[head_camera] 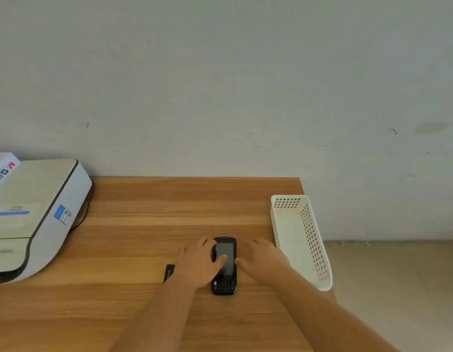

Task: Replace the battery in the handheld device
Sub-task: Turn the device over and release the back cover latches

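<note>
A black handheld device (pixel 225 252) with a screen and a small keypad lies face up on the wooden table (pixel 144 224). My left hand (pixel 198 262) rests over its left side, thumb across the screen. My right hand (pixel 261 257) lies flat against the device's right edge, fingers spread, thumb touching its side. A flat black battery (pixel 169 272) lies on the table just left of my left wrist, partly hidden by my forearm.
A white perforated plastic basket (pixel 302 240) stands at the table's right edge, close to my right hand. A large white and grey printer (pixel 34 214) fills the left side, with a white box (pixel 3 168) behind it. A wall rises behind the table.
</note>
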A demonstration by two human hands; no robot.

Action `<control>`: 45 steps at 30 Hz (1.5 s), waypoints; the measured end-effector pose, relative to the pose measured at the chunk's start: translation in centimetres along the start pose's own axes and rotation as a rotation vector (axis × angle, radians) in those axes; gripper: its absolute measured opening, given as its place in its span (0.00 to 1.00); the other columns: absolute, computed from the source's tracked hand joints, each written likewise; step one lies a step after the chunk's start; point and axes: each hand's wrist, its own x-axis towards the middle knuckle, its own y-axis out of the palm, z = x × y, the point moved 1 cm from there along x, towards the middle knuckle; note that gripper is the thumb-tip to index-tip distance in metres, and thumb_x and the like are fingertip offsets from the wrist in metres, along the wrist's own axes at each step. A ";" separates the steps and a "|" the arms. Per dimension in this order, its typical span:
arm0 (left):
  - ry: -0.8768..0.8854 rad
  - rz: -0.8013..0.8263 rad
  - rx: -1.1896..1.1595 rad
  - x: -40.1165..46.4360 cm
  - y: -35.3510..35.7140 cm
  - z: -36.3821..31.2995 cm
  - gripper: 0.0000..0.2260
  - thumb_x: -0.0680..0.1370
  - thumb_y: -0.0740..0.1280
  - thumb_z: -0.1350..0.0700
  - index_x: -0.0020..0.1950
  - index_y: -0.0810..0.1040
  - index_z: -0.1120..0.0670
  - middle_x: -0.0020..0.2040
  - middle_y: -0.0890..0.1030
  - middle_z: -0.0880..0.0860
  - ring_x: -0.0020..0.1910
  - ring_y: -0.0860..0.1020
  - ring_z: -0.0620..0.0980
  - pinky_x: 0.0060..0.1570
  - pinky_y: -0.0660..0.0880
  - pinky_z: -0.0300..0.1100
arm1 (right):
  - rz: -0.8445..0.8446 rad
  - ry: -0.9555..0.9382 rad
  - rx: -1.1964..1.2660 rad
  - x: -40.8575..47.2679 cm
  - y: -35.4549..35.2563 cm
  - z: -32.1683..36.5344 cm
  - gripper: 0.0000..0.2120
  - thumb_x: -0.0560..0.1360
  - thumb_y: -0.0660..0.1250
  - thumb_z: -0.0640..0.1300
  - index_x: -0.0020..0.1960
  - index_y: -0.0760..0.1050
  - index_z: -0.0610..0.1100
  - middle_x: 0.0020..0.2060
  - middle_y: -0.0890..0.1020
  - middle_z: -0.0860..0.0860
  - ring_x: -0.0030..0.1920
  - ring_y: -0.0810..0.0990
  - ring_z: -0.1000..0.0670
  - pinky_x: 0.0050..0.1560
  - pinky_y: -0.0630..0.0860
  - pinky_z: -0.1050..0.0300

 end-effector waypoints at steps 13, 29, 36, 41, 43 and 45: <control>-0.106 0.039 0.112 2.1 4.6 -5.5 0.30 0.78 0.58 0.38 0.76 0.56 0.48 0.78 0.52 0.53 0.74 0.55 0.56 0.69 0.61 0.54 | -0.102 -0.027 -0.057 -0.8 -0.7 -3.2 0.30 0.75 0.59 0.62 0.73 0.63 0.49 0.72 0.66 0.52 0.71 0.62 0.50 0.68 0.65 0.49; -0.224 -0.011 0.163 2.2 6.5 -5.9 0.38 0.74 0.69 0.43 0.77 0.52 0.50 0.78 0.49 0.57 0.65 0.66 0.58 0.53 0.75 0.46 | -0.125 -0.068 -0.095 -0.9 -0.3 -3.4 0.29 0.76 0.59 0.60 0.72 0.64 0.48 0.71 0.66 0.51 0.71 0.62 0.49 0.69 0.63 0.49; -0.258 -0.005 -0.085 2.2 5.8 -5.2 0.39 0.73 0.71 0.46 0.77 0.52 0.52 0.77 0.53 0.57 0.64 0.70 0.58 0.57 0.73 0.46 | -0.124 -0.042 -0.090 -0.9 -0.3 -3.9 0.30 0.76 0.59 0.61 0.73 0.62 0.48 0.73 0.65 0.51 0.73 0.60 0.49 0.70 0.61 0.49; -0.242 -0.027 -0.247 1.9 5.6 -4.9 0.38 0.72 0.70 0.50 0.77 0.54 0.54 0.74 0.62 0.54 0.62 0.72 0.56 0.58 0.74 0.46 | -0.135 -0.039 -0.096 -0.8 -0.2 -3.8 0.30 0.75 0.59 0.61 0.73 0.63 0.48 0.72 0.66 0.51 0.72 0.62 0.49 0.70 0.62 0.50; -0.242 -0.032 -0.321 1.6 5.4 -4.7 0.38 0.72 0.70 0.52 0.77 0.55 0.54 0.72 0.65 0.54 0.63 0.72 0.55 0.58 0.74 0.46 | -0.144 -0.041 -0.098 -0.8 -0.2 -3.7 0.30 0.75 0.59 0.61 0.73 0.63 0.48 0.72 0.66 0.51 0.72 0.62 0.50 0.70 0.61 0.50; -0.248 -0.026 -0.420 1.5 5.3 -4.3 0.38 0.72 0.70 0.54 0.77 0.55 0.54 0.71 0.66 0.54 0.65 0.70 0.54 0.59 0.73 0.45 | -0.145 -0.042 -0.096 -0.8 -0.2 -3.5 0.30 0.75 0.59 0.61 0.73 0.64 0.48 0.72 0.66 0.51 0.72 0.62 0.50 0.70 0.61 0.50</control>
